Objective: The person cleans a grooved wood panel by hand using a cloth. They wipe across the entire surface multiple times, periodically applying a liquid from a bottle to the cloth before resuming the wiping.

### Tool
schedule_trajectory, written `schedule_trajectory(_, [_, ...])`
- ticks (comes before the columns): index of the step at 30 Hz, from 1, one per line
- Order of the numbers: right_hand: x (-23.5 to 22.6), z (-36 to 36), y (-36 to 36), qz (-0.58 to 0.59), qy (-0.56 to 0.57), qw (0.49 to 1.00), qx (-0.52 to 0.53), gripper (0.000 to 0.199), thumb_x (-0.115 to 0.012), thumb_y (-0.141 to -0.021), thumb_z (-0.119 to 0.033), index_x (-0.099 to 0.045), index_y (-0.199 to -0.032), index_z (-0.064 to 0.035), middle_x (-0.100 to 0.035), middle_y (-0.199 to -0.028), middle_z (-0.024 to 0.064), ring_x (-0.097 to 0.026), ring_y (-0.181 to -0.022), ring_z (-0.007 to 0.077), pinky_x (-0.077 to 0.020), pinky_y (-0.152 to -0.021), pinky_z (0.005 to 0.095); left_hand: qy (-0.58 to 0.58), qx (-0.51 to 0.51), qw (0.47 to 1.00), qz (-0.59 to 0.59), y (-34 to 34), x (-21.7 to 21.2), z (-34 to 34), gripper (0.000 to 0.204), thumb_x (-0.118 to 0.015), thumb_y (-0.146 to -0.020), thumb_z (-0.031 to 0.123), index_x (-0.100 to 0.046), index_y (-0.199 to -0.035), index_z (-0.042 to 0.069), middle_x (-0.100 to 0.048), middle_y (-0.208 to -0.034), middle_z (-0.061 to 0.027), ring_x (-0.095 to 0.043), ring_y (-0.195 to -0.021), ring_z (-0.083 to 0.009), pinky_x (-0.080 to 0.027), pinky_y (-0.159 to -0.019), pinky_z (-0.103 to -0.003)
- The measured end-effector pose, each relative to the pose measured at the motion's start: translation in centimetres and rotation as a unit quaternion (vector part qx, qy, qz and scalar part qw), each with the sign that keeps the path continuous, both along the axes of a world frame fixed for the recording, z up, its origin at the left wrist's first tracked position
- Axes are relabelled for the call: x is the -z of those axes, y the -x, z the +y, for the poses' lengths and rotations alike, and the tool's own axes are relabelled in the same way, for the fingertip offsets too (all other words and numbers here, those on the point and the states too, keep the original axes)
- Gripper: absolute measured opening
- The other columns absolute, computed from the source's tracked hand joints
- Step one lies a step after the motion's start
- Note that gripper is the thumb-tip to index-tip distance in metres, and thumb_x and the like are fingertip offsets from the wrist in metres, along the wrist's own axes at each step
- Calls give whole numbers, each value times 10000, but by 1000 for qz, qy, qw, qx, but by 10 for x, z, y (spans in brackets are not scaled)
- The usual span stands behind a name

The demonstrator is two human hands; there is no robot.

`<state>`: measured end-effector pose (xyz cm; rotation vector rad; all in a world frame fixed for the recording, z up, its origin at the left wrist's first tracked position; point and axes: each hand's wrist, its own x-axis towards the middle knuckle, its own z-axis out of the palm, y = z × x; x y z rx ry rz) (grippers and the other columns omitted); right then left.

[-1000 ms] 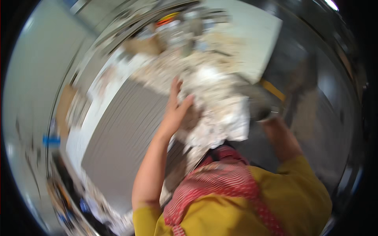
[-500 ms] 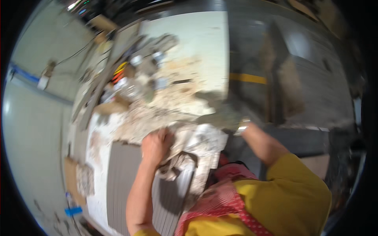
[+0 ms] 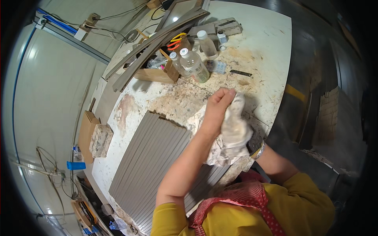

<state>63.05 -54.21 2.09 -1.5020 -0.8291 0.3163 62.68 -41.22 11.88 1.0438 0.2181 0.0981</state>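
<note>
- The stained white rag (image 3: 235, 129) is up off the bench, bunched between both hands, over the right-hand edge of the bench (image 3: 271, 47) and just above the near end of the ribbed grey panel (image 3: 157, 165).
- Left hand (image 3: 215, 112) sits on top of the rag, fingers curled tight together, pinching a fold at its upper end.
- Right hand is buried under the cloth; only the wrist with a watch (image 3: 258, 150) shows, so whether those fingers are curled or spread, I cannot tell.
- Risk one, as I judge it: the rag's loose tail hangs low by the panel, and a drag across could smear grime onto the grey ribs.
- Risk two: the grip sits at the very bench edge, and a slip would likely send the cloth down the dark side to the floor.
- Risk three: a wide elbow swing forward could knock the clear bottles (image 3: 193, 65) standing near the far edge, beside the cardboard box (image 3: 157, 72).
- Further out, a stone block (image 3: 100, 139) rests at the left edge, well apart.
</note>
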Motion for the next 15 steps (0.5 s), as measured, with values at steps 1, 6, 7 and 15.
schedule_trajectory(1, [5,-2,-7,247,-76,965,-48,421,-533,-919,-117,-456,-1319,-7,-589,-1217,111,-604,-1057,229,-492,-938,347,-114,-13,992,51,-1,3,11,150,-595,-932,204,-612,-932,55,-603,-819,19,-530,-769,-40,-430,-698,-208])
schedule_trajectory(6, [28,-32,-48,561,-195,804,-15,427,-535,-908,-128,-467,-1312,-8,-593,-1217,119,-605,-1053,251,-490,-942,375,-289,-151,943,63,-23,50,117,425,-642,-889,240,-513,-1229,20,-587,-1019,-31,-541,-920,-108,-440,-796,-260])
schedule_trajectory(7, [29,-38,-51,560,-193,806,-15,427,-535,-908,-128,-467,-1312,-8,-593,-1217,119,-605,-1053,251,-490,-942,375,-309,-179,930,92,-34,65,128,520,-665,-867,243,-463,-1287,13,-576,-1087,-55,-545,-980,-144,-441,-851,-288])
schedule_trajectory(15, [56,-62,-40,332,-78,937,70,362,-625,-849,-130,-577,-1170,32,-605,-1183,158,-629,-1020,243,-505,-894,351,-384,-313,869,13,-132,125,95,824,-809,-677,238,-387,-1335,-23,-486,-1264,-217,-485,-1174,-340,-367,-1009,-397])
